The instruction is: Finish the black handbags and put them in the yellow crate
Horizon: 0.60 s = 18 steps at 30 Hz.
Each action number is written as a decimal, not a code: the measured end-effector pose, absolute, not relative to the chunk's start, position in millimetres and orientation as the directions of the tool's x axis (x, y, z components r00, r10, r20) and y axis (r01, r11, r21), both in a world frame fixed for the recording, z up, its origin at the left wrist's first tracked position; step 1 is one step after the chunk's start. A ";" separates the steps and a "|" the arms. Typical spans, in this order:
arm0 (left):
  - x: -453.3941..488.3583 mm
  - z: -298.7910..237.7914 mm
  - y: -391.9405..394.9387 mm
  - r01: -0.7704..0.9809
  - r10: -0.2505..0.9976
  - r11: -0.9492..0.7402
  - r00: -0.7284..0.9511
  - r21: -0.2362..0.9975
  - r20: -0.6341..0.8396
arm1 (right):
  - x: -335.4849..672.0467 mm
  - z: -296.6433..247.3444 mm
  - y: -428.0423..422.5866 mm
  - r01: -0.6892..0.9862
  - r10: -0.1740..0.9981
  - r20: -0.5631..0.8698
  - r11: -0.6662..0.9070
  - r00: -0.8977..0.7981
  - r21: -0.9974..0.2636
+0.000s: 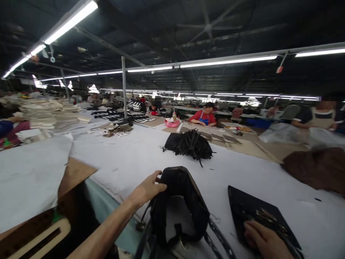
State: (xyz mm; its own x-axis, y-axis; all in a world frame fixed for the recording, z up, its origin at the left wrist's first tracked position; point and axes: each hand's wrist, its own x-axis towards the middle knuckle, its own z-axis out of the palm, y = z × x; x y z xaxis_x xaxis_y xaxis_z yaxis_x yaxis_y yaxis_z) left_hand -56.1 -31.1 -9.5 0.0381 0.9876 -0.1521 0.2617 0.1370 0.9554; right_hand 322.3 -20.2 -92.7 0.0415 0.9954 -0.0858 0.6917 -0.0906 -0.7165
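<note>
A black bag (183, 180) stands on the white-covered table in front of me, its mouth open towards me and a paler lining showing inside. My left hand (148, 189) pinches its upper left rim between thumb and fingers. Dark straps hang at the bag's lower sides, and a small metal clasp (183, 244) shows at its near edge. To the right lies a flat black board (253, 201) with small gold-coloured metal pieces (266, 214) on it. Over the board's near part is my right hand (264, 239), fingers drawn together; what they hold, if anything, is hidden.
Beyond the bag lies a pile of black strips (192, 144) on the white table covering (129, 154). Farther back are a pink basket (171, 123) and a person in red (205, 117). Brown cloth (318, 169) lies at right, near another person. Pale stacked pieces (54, 115) are at left.
</note>
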 end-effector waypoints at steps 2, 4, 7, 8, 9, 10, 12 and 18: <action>-55.1 -6.0 -29.2 0.286 0.988 0.100 0.081 0.953 -0.128 | 304.0 -60.5 -29.3 0.586 0.995 -0.100 -0.092 0.018 -0.805; -52.0 -4.4 -27.4 0.357 0.992 0.082 0.062 0.930 -0.112 | 273.7 -33.5 -41.6 0.588 0.996 -0.068 -0.016 -0.066 -0.808; -43.7 -2.4 -25.1 0.463 0.995 0.089 0.001 0.882 -0.101 | 223.5 -14.1 -58.2 0.726 0.994 0.022 0.090 -0.103 -0.682; -40.7 -1.1 -24.3 0.474 0.995 0.090 -0.006 0.876 -0.099 | 209.7 -12.8 -60.8 0.763 0.992 0.071 0.129 -0.108 -0.634; -38.4 0.5 -23.4 0.476 0.995 0.091 -0.002 0.875 -0.103 | 198.9 -12.9 -61.4 0.795 0.988 0.109 0.154 -0.111 -0.587; -37.2 2.4 -22.1 0.480 0.993 0.101 0.003 0.872 -0.117 | 191.9 -13.5 -59.7 0.823 0.985 0.134 0.164 -0.108 -0.544; -40.1 6.7 -18.7 0.504 0.987 0.123 0.025 0.855 -0.157 | 190.8 -13.9 -50.0 0.862 0.986 0.135 0.155 -0.101 -0.482; -80.5 15.4 -15.4 0.383 0.911 0.140 0.311 0.913 -0.271 | 260.0 -8.3 -7.9 0.734 0.959 -0.015 0.207 -0.284 -0.647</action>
State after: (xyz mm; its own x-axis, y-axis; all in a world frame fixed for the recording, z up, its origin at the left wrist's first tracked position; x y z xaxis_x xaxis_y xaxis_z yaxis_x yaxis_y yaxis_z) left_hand -80.5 -15.4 15.4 0.3112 0.9110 -0.2705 0.3832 0.1402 0.9130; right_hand 260.0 -7.9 -8.3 -0.2836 0.9588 -0.0149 0.7340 0.2071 -0.6468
